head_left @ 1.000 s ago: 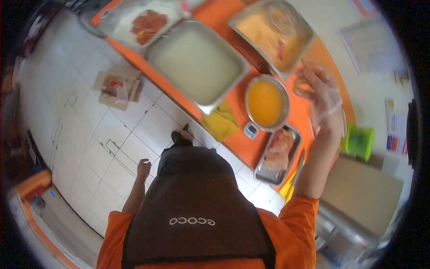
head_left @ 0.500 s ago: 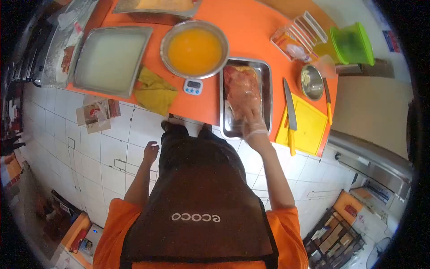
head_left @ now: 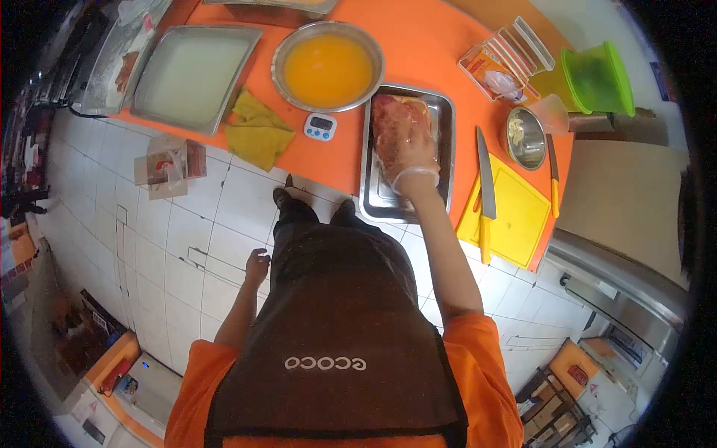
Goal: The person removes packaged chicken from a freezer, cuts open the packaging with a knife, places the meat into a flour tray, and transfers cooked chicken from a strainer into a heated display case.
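Observation:
My right hand (head_left: pixel 417 155), in a clear plastic glove, lies palm down on a slab of raw meat (head_left: pixel 390 123). Its fingers look stretched flat over the surface, and part of the meat is hidden beneath it. The meat rests in a rectangular metal tray (head_left: pixel 446 183) close to the table's front edge. Away from the table, my left hand (head_left: pixel 258 263) hangs bare beside the apron, above the floor. Its fingers are loosely bent and apart, with nothing visible in them.
Left of the tray are a timer (head_left: pixel 320 127), a bowl of orange liquid (head_left: pixel 328 71), a yellow cloth (head_left: pixel 258 134) and a pan of cloudy liquid (head_left: pixel 190 78). Rightward lie a knife (head_left: pixel 487 194), a yellow cutting board (head_left: pixel 515 213), a small metal bowl (head_left: pixel 532 145) and another knife (head_left: pixel 554 175).
My right hand has moved forward from the meat's near end onto its upper surface. My left hand still hangs at my side. The view has shifted slightly.

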`<state>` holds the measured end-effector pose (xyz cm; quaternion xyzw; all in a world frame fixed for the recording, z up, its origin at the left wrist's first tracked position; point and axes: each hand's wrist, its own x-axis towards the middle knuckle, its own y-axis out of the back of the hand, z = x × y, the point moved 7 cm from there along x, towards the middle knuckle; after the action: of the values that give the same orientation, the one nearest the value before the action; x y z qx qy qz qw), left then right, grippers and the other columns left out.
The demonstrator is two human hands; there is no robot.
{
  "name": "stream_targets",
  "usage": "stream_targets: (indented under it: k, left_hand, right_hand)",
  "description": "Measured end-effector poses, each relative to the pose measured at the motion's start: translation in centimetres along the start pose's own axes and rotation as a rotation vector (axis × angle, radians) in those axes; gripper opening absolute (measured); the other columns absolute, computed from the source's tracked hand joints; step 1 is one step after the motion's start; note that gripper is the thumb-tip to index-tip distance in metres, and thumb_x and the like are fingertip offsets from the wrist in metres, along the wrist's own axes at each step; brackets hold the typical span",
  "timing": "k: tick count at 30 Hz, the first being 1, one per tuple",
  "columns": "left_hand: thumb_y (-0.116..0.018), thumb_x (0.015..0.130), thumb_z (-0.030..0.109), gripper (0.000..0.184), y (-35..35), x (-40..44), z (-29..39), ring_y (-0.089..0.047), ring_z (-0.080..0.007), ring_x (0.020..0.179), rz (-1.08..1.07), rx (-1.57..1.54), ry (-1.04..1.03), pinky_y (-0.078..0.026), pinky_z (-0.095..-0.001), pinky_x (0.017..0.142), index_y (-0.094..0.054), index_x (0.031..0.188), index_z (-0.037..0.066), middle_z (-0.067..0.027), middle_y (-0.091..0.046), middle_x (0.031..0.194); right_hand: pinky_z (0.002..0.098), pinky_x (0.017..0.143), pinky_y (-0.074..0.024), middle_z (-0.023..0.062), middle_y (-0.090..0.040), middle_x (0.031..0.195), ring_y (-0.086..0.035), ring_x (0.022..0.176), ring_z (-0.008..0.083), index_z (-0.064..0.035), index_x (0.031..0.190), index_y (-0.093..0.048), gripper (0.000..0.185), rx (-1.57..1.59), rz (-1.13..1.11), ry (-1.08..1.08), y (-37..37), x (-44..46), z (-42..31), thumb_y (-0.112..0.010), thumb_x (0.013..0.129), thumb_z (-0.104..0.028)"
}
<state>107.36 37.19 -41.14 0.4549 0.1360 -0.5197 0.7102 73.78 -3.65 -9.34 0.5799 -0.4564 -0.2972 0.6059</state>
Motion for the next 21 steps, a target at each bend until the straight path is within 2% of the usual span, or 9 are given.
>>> stream_targets:
  k: [2, 5, 7, 11, 13, 15, 18, 21]
  left_hand:
    - [-0.064, 0.086, 0.016, 0.032, -0.6, -0.5, -1.4, -0.065, -0.0252, 0.088, -0.013, -0.019, -0.002, -0.051, -0.0368, 0.079, -0.059, 0.117, 0.008, -0.0136, -0.067, 0.090]
    - [-0.063, 0.086, 0.015, 0.031, -0.9, -2.3, -0.5, -0.065, -0.0255, 0.085, -0.041, -0.019, -0.005, -0.051, -0.0367, 0.078, -0.059, 0.116, 0.008, -0.0124, -0.067, 0.086]
    - [-0.063, 0.087, 0.014, 0.030, -0.7, -3.6, 2.0, -0.066, -0.0259, 0.083, -0.054, -0.041, 0.015, -0.051, -0.0368, 0.078, -0.059, 0.116, 0.007, -0.0124, -0.068, 0.085]
    - [-0.062, 0.087, 0.014, 0.028, -2.0, -1.6, -1.1, -0.067, -0.0262, 0.083, -0.013, -0.024, -0.008, -0.052, -0.0371, 0.076, -0.060, 0.114, 0.007, -0.0133, -0.069, 0.085]
    - [-0.062, 0.087, 0.014, 0.027, -2.5, -1.0, -2.0, -0.067, -0.0263, 0.084, -0.014, -0.049, 0.005, -0.052, -0.0375, 0.076, -0.060, 0.114, 0.007, -0.0140, -0.070, 0.087]
    - [-0.063, 0.087, 0.014, 0.027, -2.6, -0.4, -2.8, -0.067, -0.0261, 0.083, -0.017, -0.081, 0.002, -0.052, -0.0373, 0.076, -0.060, 0.114, 0.007, -0.0132, -0.069, 0.086]
    - [-0.063, 0.087, 0.014, 0.028, -2.9, -0.6, -3.6, -0.066, -0.0252, 0.081, -0.001, -0.118, -0.018, -0.051, -0.0365, 0.076, -0.060, 0.114, 0.007, -0.0117, -0.068, 0.083]
    - [-0.063, 0.087, 0.015, 0.028, -3.0, -1.2, -3.3, -0.065, -0.0236, 0.079, 0.022, -0.123, -0.059, -0.051, -0.0354, 0.075, -0.060, 0.114, 0.007, -0.0107, -0.067, 0.081]
  right_hand:
    - [0.0475, 0.101, -0.0394, 0.0193, -0.052, 0.123, -0.049, 0.116, 0.0376, -0.0114, 0.124, -0.057, 0.054, 0.000, -0.001, 0.106, 0.1, 0.2, 0.5, -0.071, 0.076, -0.033]
    - [0.0495, 0.105, -0.0355, 0.0186, -0.052, 0.126, -0.047, 0.119, 0.0394, -0.0127, 0.123, -0.058, 0.053, 0.068, -0.405, 0.040, -3.5, 0.5, 2.1, -0.071, 0.076, -0.032]
    - [0.0505, 0.106, -0.0343, 0.0199, -0.052, 0.128, -0.045, 0.122, 0.0419, -0.0123, 0.123, -0.057, 0.054, 0.021, -0.366, 0.056, -4.1, 0.0, 2.4, -0.071, 0.075, -0.032]
    - [0.0522, 0.110, -0.0296, 0.0230, -0.052, 0.128, -0.041, 0.125, 0.0476, -0.0119, 0.124, -0.056, 0.051, 0.071, -0.146, 0.205, -4.5, -0.4, 1.7, -0.068, 0.077, -0.029]
    - [0.0478, 0.111, -0.0287, 0.0196, -0.053, 0.131, -0.046, 0.124, 0.0377, -0.0093, 0.126, -0.055, 0.053, -0.021, -0.270, 0.156, -4.4, 0.3, 1.3, -0.065, 0.078, -0.028]
    - [0.0448, 0.112, -0.0277, 0.0175, -0.053, 0.133, -0.050, 0.123, 0.0322, -0.0082, 0.126, -0.056, 0.052, -0.086, -0.244, 0.148, -3.9, 1.0, 0.8, -0.064, 0.079, -0.027]
    - [0.0426, 0.111, -0.0294, 0.0167, -0.054, 0.132, -0.054, 0.119, 0.0318, -0.0092, 0.122, -0.060, 0.045, -0.097, -0.088, 0.174, -2.0, 1.4, -0.1, -0.063, 0.080, -0.026]
    - [0.0412, 0.103, -0.0388, 0.0175, -0.057, 0.127, -0.057, 0.113, 0.0336, -0.0102, 0.113, -0.066, 0.036, 0.078, -0.205, 0.090, -0.5, -0.1, 0.5, -0.066, 0.080, -0.023]
